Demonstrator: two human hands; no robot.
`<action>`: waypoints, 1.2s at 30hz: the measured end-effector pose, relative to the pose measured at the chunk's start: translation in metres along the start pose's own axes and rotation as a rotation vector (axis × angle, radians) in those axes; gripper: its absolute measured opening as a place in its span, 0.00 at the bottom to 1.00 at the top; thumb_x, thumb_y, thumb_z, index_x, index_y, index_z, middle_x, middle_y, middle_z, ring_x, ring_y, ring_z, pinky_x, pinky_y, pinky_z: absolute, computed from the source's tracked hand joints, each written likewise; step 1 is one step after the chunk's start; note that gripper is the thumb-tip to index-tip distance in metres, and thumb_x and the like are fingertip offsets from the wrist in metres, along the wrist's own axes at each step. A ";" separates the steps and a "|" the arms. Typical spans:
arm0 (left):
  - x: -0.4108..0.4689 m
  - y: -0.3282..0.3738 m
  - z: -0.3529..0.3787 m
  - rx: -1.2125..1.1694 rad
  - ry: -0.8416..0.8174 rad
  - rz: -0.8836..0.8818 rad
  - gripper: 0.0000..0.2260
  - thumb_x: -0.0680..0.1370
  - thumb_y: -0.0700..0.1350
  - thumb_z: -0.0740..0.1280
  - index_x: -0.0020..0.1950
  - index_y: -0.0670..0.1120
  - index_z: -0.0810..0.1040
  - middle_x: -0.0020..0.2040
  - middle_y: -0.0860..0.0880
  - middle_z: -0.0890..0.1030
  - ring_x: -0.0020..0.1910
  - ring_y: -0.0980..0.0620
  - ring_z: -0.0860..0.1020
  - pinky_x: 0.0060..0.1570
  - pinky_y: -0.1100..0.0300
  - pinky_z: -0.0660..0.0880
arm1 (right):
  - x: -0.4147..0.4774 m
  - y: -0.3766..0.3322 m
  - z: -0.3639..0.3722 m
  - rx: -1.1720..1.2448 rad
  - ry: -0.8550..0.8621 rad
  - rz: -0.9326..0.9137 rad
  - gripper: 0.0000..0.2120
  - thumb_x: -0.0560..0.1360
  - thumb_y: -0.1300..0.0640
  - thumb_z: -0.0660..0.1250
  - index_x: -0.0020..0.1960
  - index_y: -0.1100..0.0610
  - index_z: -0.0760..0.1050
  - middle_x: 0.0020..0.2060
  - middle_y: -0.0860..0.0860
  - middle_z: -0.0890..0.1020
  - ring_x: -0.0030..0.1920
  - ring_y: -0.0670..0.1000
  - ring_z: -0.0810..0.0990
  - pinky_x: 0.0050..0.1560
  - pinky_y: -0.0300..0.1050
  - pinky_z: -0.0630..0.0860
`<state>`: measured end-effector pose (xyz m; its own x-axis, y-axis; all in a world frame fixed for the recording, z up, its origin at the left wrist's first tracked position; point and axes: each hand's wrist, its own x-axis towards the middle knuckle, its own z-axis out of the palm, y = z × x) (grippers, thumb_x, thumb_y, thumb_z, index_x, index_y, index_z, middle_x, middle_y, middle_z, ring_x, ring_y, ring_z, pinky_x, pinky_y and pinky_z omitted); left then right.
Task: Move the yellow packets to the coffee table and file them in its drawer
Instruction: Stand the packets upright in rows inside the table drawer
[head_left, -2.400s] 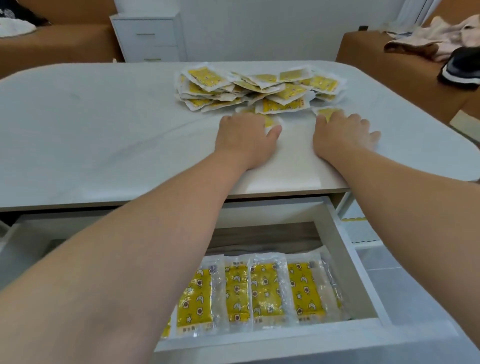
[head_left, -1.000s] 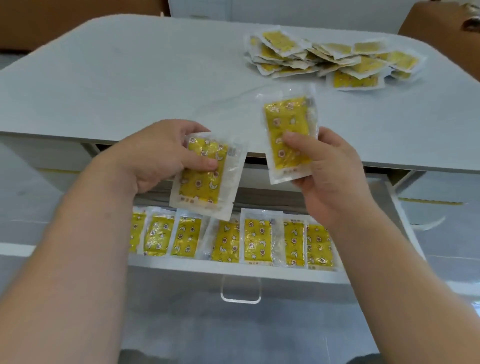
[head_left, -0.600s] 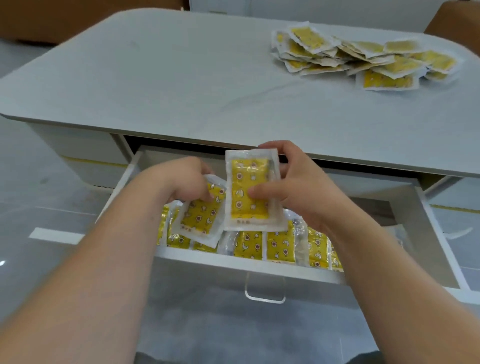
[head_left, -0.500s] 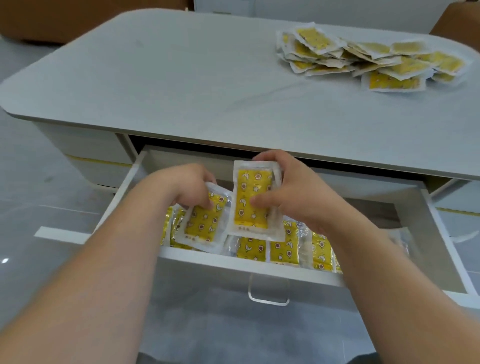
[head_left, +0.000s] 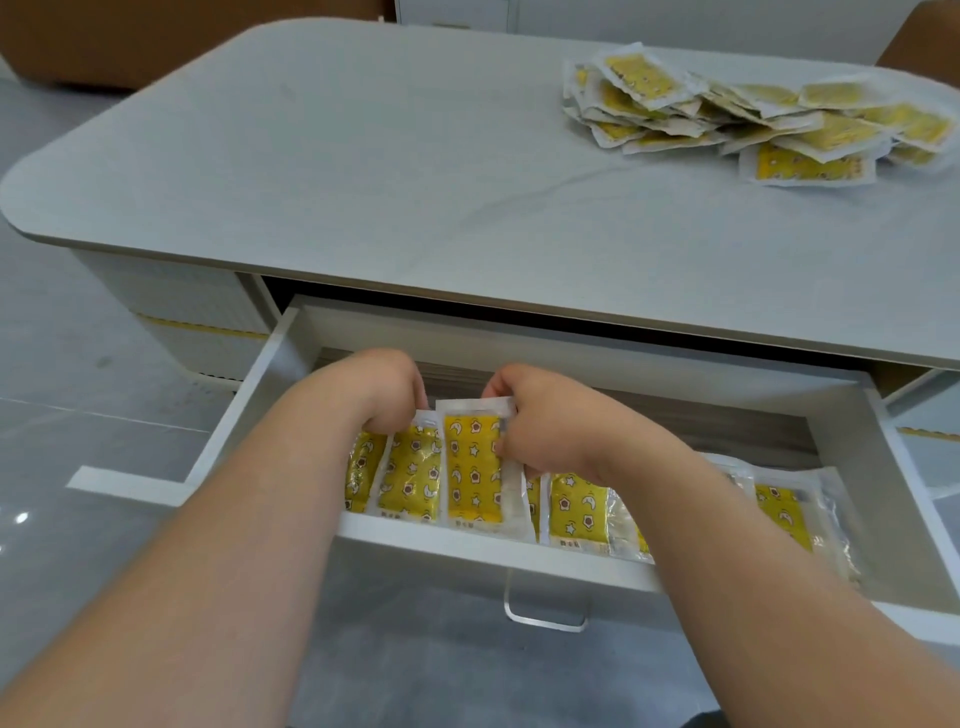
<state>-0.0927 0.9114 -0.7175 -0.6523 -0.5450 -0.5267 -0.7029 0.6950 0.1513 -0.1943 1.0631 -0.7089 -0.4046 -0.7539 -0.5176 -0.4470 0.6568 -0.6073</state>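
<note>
Both hands in the open drawer (head_left: 467, 546).
The right hand (head_left: 545, 422) pinches an upright packet (head_left: 471, 470) by its top; the left hand (head_left: 382, 394), fingers hidden, seems to pinch the neighbouring packet (head_left: 411, 475). A packet pile (head_left: 753, 122) lies beyond the drawer.

Centre frame: left grip (head_left: 384, 395) pinches a yellow packet (head_left: 413, 475), right grip (head_left: 550, 426) a second packet (head_left: 472, 467), both upright inside open drawer (head_left: 254, 405), among filed packets (head_left: 576, 512). Upper right: packet pile (head_left: 753, 119) on tabletop (head_left: 389, 156).
</note>
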 end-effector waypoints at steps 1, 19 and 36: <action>0.001 0.000 0.001 0.011 0.001 -0.003 0.17 0.80 0.36 0.66 0.63 0.52 0.84 0.62 0.51 0.82 0.58 0.50 0.79 0.53 0.59 0.76 | 0.002 0.000 0.002 -0.008 -0.004 0.004 0.17 0.79 0.67 0.66 0.62 0.50 0.72 0.53 0.53 0.82 0.49 0.55 0.85 0.49 0.54 0.86; -0.001 0.010 -0.003 0.104 -0.058 -0.007 0.20 0.82 0.41 0.66 0.74 0.48 0.75 0.71 0.47 0.76 0.67 0.45 0.76 0.63 0.54 0.74 | 0.010 0.010 0.008 -0.562 -0.112 0.213 0.24 0.77 0.67 0.56 0.72 0.58 0.68 0.76 0.59 0.65 0.78 0.68 0.53 0.74 0.68 0.59; -0.033 0.075 -0.035 -0.277 0.155 0.284 0.07 0.81 0.45 0.68 0.58 0.52 0.82 0.46 0.54 0.83 0.42 0.55 0.83 0.44 0.61 0.78 | -0.047 0.006 -0.067 -0.418 0.255 0.020 0.17 0.77 0.66 0.61 0.60 0.53 0.81 0.56 0.51 0.83 0.54 0.54 0.82 0.57 0.51 0.81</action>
<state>-0.1333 0.9650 -0.6597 -0.8509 -0.4292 -0.3030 -0.5253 0.6868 0.5023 -0.2318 1.1037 -0.6479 -0.5754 -0.7480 -0.3308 -0.6981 0.6599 -0.2779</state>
